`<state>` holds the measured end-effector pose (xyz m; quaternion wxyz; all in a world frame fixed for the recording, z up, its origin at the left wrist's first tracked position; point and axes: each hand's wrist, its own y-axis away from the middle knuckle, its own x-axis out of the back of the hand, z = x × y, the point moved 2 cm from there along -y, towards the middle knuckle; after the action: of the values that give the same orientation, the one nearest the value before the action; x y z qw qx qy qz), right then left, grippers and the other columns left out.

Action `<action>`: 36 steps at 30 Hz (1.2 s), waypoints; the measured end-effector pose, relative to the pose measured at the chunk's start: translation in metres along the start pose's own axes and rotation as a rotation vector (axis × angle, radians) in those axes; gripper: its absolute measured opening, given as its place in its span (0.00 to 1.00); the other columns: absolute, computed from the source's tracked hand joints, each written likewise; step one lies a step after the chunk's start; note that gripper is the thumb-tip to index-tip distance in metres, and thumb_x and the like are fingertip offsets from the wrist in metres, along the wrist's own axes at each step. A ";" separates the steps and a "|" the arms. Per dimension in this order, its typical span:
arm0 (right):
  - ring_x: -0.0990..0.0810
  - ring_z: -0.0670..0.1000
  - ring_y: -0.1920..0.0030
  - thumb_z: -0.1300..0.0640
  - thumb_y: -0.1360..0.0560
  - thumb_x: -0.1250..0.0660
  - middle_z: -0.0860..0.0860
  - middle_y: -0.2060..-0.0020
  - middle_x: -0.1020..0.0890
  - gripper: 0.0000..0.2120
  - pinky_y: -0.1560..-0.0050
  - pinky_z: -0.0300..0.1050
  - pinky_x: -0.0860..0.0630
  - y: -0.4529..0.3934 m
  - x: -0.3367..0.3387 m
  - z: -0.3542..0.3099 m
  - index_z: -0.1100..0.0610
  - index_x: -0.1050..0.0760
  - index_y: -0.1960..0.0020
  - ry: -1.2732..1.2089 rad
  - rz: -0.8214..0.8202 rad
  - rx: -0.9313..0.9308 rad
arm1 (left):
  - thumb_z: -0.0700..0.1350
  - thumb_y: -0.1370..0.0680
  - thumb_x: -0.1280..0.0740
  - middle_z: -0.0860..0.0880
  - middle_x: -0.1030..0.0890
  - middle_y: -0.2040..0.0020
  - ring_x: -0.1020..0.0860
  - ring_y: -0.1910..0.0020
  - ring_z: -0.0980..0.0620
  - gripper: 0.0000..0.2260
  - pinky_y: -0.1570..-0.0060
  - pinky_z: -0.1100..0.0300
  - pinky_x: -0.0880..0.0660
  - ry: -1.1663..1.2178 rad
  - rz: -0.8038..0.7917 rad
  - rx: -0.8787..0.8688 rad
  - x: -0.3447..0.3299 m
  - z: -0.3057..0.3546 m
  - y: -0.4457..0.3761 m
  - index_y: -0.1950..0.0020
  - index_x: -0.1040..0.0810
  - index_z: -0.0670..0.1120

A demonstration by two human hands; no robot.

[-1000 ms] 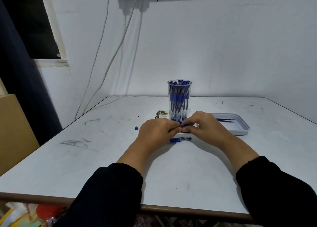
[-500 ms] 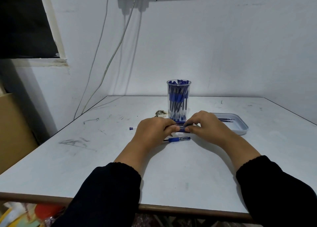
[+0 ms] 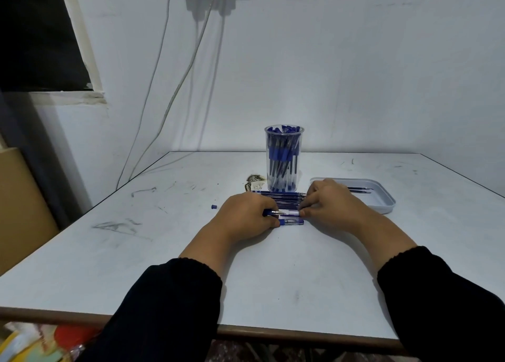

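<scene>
pen (image 3: 288, 212) between both hands | left hand (image 3: 246, 216) pinches tip end | right hand (image 3: 333, 205) pinches barrel end

No readable writing on show, folks: the pen (image 3: 290, 212) carries a pale band on its barrel, but any print there is too small to make out. Same story for the pens in the clear cup (image 3: 284, 175), just dark smudges on the barrels, nothing legible
</scene>
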<state>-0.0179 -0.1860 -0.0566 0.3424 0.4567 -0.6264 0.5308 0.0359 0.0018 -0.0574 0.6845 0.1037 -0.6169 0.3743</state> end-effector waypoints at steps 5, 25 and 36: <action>0.36 0.44 0.48 0.48 0.25 0.32 0.43 0.55 0.26 0.09 0.43 0.45 0.36 0.001 -0.002 -0.002 0.45 0.17 0.47 0.013 0.015 0.012 | 0.55 0.26 0.32 0.54 0.20 0.58 0.25 0.58 0.53 0.09 0.62 0.59 0.31 -0.013 0.005 0.000 0.000 0.000 -0.001 0.52 0.20 0.50; 0.26 0.42 0.60 0.51 0.21 0.36 0.45 0.64 0.21 0.10 0.62 0.32 0.34 0.002 0.005 -0.029 0.53 0.17 0.51 -0.304 0.114 0.019 | 0.42 0.22 0.36 0.48 0.21 0.50 0.25 0.51 0.51 0.09 0.53 0.56 0.27 0.125 0.252 -0.074 0.003 0.003 -0.003 0.42 0.23 0.47; 0.24 0.40 0.54 0.53 0.28 0.27 0.42 0.58 0.21 0.08 0.55 0.35 0.30 0.003 0.006 -0.026 0.44 0.23 0.51 -0.492 0.103 -0.033 | 0.44 0.21 0.36 0.49 0.19 0.58 0.27 0.56 0.50 0.07 0.63 0.56 0.32 0.029 0.340 -0.139 0.007 0.006 -0.001 0.47 0.19 0.47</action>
<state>-0.0242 -0.1622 -0.0469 0.1597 0.5341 -0.7220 0.4098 0.0313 0.0002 -0.0491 0.6258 -0.0552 -0.6400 0.4424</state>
